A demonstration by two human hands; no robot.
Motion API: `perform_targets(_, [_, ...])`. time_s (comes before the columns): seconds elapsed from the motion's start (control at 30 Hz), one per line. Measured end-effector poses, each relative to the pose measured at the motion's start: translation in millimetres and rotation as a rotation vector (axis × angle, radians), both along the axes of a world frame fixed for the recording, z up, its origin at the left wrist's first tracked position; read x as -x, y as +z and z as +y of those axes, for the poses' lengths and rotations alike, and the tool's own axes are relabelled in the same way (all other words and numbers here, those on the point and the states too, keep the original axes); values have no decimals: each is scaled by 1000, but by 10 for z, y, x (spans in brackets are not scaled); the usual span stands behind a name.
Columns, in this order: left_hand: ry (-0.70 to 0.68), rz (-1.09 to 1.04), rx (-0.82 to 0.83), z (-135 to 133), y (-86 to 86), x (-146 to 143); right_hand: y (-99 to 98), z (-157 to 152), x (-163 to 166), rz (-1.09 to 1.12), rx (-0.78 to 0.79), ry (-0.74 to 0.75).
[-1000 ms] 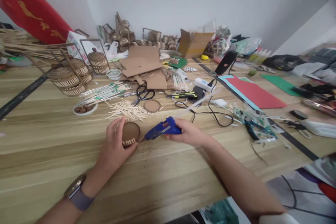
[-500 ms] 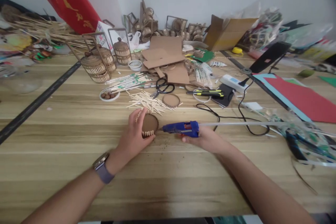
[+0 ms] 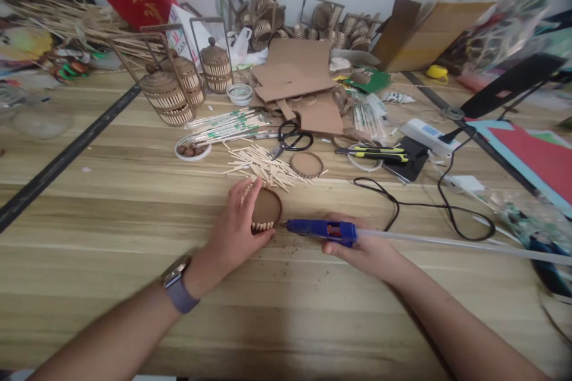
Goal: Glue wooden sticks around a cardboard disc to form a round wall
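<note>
above the table [image 3: 286, 321], right hand [image 3: 364, 253] points glue gun [image 3: 319, 230] leftward.

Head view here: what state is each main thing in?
Brown disc: held by left hand, partly edged with pale sticks
Glue gun: held in right hand, tip close to disc
Glue stick: poking from gun's back
Cardboard box: flaps open
White dish: holding brown balls
Power strip: black plug inserted
Scissors: lying down, blade opening unclear
</note>
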State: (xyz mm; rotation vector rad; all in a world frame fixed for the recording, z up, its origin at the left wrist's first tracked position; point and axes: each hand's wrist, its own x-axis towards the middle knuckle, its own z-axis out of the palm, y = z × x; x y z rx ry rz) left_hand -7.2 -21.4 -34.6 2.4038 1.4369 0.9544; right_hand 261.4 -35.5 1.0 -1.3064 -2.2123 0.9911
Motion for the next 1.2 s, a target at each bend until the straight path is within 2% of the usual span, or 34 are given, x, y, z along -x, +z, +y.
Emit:
perform_targets(0.3, [-2, 5, 2, 1, -2, 0, -21, -26, 16, -91, -40, 14])
perform_targets(0.87, [-13, -10, -7, 6, -7, 1, -29, -30, 60, -93, -32, 23])
perform_targets(1.2, [-25, -17, -26, 5, -9, 3, -35, -32, 81, -96, -78, 36])
